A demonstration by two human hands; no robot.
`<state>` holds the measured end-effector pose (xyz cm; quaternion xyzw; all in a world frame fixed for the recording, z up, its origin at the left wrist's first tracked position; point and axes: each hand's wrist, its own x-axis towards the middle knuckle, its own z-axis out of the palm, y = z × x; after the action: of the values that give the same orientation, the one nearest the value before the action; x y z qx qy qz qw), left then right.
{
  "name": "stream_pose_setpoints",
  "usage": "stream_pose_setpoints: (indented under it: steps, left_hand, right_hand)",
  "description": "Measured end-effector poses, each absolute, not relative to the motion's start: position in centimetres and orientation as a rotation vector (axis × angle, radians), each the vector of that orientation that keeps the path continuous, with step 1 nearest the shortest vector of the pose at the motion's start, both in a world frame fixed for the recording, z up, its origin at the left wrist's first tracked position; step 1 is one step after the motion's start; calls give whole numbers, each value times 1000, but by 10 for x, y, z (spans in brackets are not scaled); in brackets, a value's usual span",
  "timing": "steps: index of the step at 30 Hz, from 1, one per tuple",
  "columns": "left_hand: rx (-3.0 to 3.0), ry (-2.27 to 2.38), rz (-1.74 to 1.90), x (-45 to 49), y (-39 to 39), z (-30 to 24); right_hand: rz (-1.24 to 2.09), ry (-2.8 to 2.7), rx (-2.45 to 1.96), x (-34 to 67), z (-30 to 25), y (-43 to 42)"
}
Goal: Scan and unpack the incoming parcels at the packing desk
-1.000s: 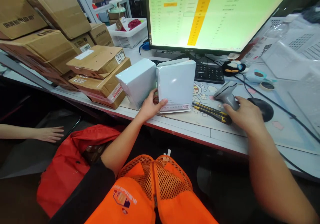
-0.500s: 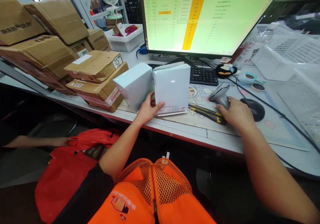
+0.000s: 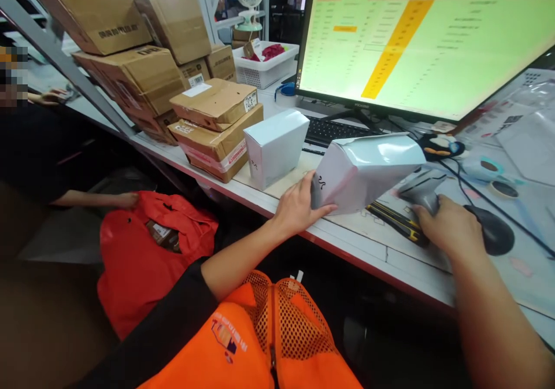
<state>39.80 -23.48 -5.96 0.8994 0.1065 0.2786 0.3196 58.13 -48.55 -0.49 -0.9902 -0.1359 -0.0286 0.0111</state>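
Observation:
My left hand [image 3: 299, 204] grips the lower left end of a white box [image 3: 368, 172], which is tilted over the desk edge side of the mat. Another white box [image 3: 277, 149] stands upright just to its left, apart from my hand. My right hand [image 3: 455, 224] is closed around the handle of a grey barcode scanner [image 3: 422, 189], its head pointing up and left. Between the held box and the scanner lie yellow-and-black utility knives [image 3: 401, 224]; how many is hard to tell. A black mouse [image 3: 492, 230] sits right beside my right hand.
Brown cartons [image 3: 143, 77] are stacked at the left. A monitor [image 3: 416, 42] and a keyboard [image 3: 338, 130] stand behind the white boxes, a penguin toy [image 3: 440, 146] and tape rolls at the right. Below left, another person's hand [image 3: 125, 200] holds a red bag [image 3: 130, 262].
My left hand has turned and tipped the white box, so its end with a black mark now shows. The view has swung left. The scanner stays in my right hand.

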Motion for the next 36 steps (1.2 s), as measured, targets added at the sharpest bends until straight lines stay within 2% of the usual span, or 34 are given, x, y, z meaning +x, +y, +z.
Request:
stream_pose_setpoints:
  steps: [7,16,22,25,32,36]
  left_hand:
    - [2364,329,638,394,-236,-65]
    - [2378,312,751,393,-244,-75]
    - [2328,348,696,392,-242,-72]
    - [2309,367,710,389,-236,-69]
    - [2318,572,825,384,-211,-80]
    - [2234,611,833,385,-203,-88]
  right_hand:
    - [-141,-399,-3028,582,-8,-486]
    - [-234,-533,-3020,585,-13,-491]
    - [-217,-524,-2956,589,-20,-496]
    - [-275,-533,-2859,595,-21,-513]
    - [-696,-486,-2774,635,-33,-594]
    - [-640,-432,-2681,663,-55,-625]
